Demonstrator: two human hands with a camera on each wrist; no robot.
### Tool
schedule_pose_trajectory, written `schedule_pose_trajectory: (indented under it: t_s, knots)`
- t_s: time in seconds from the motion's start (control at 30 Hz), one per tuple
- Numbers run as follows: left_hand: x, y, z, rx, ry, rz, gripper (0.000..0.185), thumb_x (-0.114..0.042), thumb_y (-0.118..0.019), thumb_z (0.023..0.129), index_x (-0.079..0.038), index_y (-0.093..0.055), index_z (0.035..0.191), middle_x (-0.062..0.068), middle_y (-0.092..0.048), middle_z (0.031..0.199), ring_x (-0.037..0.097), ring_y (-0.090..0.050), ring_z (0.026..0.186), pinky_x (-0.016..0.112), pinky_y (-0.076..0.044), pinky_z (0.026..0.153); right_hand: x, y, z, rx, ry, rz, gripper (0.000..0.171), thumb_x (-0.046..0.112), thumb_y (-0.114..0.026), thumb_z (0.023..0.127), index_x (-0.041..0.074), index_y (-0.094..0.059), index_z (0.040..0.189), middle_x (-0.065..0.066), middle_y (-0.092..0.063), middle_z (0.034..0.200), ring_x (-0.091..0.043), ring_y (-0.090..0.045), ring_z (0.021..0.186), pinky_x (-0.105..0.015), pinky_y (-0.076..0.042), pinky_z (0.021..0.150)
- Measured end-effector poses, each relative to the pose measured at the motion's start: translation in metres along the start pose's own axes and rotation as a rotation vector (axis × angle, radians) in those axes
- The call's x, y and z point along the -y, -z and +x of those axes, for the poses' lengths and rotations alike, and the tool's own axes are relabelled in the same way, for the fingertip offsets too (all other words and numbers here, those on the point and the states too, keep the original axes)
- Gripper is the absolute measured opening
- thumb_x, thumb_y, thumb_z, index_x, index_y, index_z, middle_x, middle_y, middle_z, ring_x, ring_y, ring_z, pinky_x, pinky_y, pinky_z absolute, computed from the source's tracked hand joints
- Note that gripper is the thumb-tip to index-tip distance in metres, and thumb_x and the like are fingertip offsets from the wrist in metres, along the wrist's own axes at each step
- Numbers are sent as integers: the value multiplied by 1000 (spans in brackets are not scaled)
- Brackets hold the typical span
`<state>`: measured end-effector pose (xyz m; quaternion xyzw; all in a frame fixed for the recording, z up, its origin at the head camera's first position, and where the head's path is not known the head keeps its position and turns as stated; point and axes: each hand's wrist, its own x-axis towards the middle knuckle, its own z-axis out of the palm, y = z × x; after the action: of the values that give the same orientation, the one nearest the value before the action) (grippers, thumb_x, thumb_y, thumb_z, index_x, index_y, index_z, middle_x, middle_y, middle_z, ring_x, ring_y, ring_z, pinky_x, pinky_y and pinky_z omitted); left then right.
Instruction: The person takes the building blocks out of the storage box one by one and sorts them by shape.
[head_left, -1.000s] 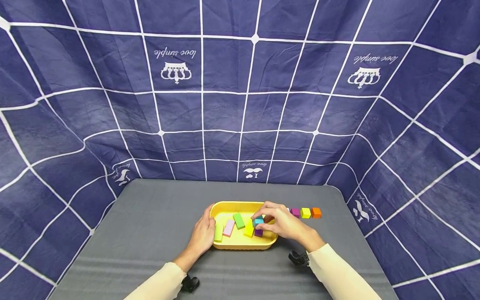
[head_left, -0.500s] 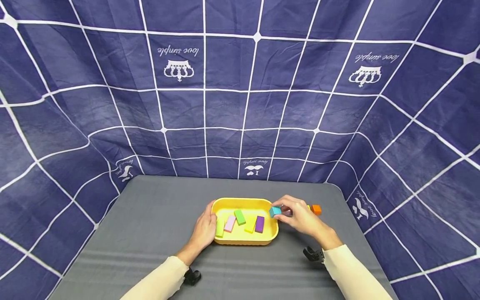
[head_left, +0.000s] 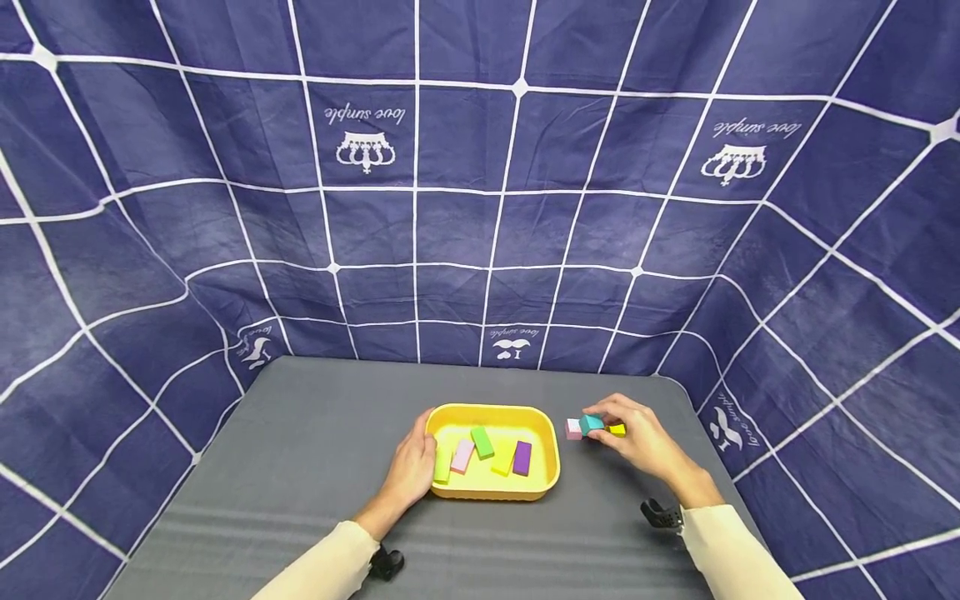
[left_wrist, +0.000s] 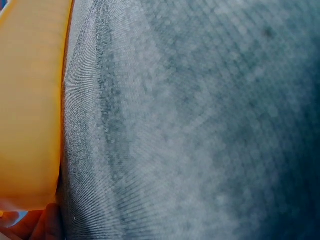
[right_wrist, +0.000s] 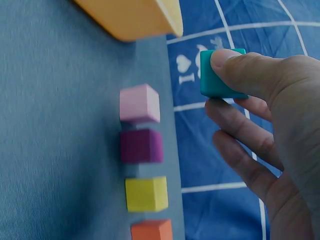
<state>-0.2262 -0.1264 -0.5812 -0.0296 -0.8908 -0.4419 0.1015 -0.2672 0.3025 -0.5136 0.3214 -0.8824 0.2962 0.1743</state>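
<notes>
Right hand (head_left: 641,442) up over the row, and it has the teal cube (right_wrist: 212,82) pinched between thumb and fingertips, the other fingers loosely bent below! That cube sits at the hand's tip, raised clear of the line of cubes beneath and beside it: pink cube (right_wrist: 139,104) just past the fingertips, then purple cube (right_wrist: 141,146), yellow cube (right_wrist: 145,194) and, farthest along, orange cube (right_wrist: 151,231). Over on the other side, the left hand (head_left: 411,462) grips the near end of the yellow tray (head_left: 491,494), thumb at the rim. And inside? Lime block (head_left: 442,467) right beside that thumb, pink block (head_left: 462,456) next along, green block (head_left: 482,442) a little beyond, then yellow block (head_left: 503,458) and purple block (head_left: 522,458) side by side, farthest from the left hand. Grey cloth (head_left: 337,433) spreads under both hands.
</notes>
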Motion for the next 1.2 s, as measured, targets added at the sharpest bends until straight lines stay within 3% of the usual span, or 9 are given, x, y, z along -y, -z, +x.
schedule_pose_trajectory:
  t_s: [0.23, 0.63, 0.9, 1.07, 1.2]
  knots:
    - [2, -2, 0, -4, 0, 8, 53, -8, -45, 118, -3, -51, 170, 30, -66, 164, 50, -65, 152, 67, -51, 129, -20, 8, -7, -35, -19, -41, 45, -3, -101, 84, 12, -88, 124, -2, -83, 115, -12, -81, 89, -42, -72, 80]
    - [1, -1, 0, 0, -7, 6, 54, -5, -46, 117, 0, -50, 170, 30, -64, 166, 50, -64, 154, 67, -50, 130, -46, 21, -16, -92, -27, -98, 43, -4, -102, 82, 10, -88, 121, -4, -83, 111, -14, -76, 83, -28, -69, 76]
    - [2, -2, 1, -1, -1, 3, 53, -6, -46, 117, -3, -51, 170, 29, -65, 166, 49, -64, 155, 67, -50, 130, -63, 32, -26, -78, -93, -126, 42, -4, -101, 84, 8, -88, 123, -7, -81, 112, -22, -80, 86, -34, -71, 76]
    - [2, -1, 0, -6, -9, -4, 53, -5, -46, 117, -3, -52, 170, 30, -65, 166, 50, -64, 154, 67, -50, 130, -73, 37, -32, -75, -128, -130, 41, -5, -100, 84, 5, -87, 122, -11, -81, 112, -23, -80, 86, -25, -68, 75]
    - [2, -1, 0, -6, -9, 3, 54, -5, -47, 117, -3, -51, 170, 30, -65, 165, 50, -65, 153, 67, -51, 129, -81, 41, -38, -78, -147, -138, 41, -7, -99, 83, 4, -87, 121, -12, -80, 110, -13, -78, 84, -15, -63, 74]
